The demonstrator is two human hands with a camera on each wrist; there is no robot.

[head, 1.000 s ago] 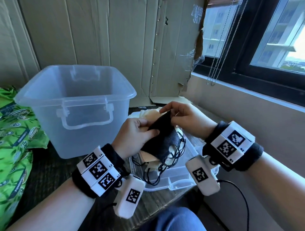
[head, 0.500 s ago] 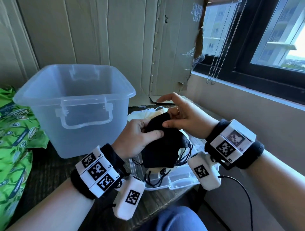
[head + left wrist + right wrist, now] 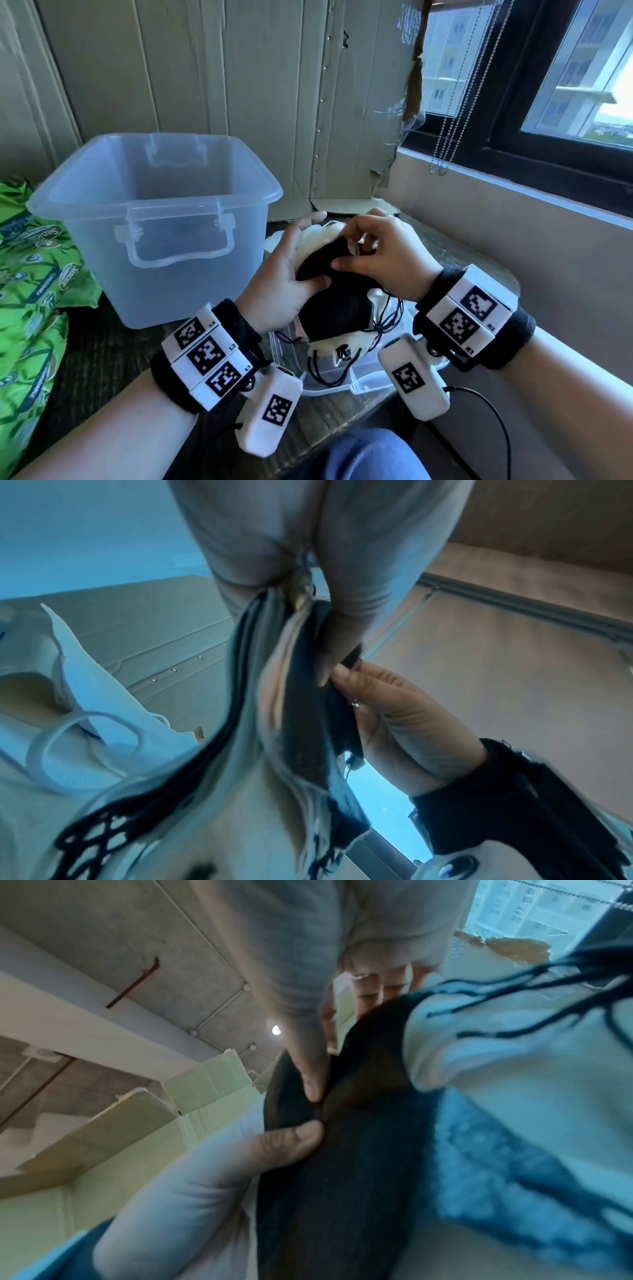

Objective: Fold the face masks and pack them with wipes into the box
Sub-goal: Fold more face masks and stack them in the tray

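We have the black mask [image 3: 337,305] up off the worktop [image 3: 329,416], held between both hands just above the lid [image 3: 359,380] where the pale masks [image 3: 346,344] lie. Our left hand [image 3: 287,277] grips the near-left part, thumb pressed across the front and fingers [image 3: 310,219] behind, with some pale mask fabric caught in the same grasp. Our right hand [image 3: 383,255] pinches the upper edge between thumb and forefinger, the other fingers curled loosely over it. The right wrist view shows the two thumbs meeting on the dark cloth.

We judge this to be the folding step, with the crease not yet set. To do it well, we should bring the two halves edge to edge before pressing, then run the left thumb along the fold while the right pinch keeps the top corners matched. The ear cords [image 3: 387,320] dangle below our fingers and tangle with those in the lid; tuck them inside the fold so they don't drag a second mask along. The pale mask under our left fingers should be let go first.

The box [image 3: 154,219] stands open, left of our left hand. Green wipes packs [image 3: 30,294] lie further left.
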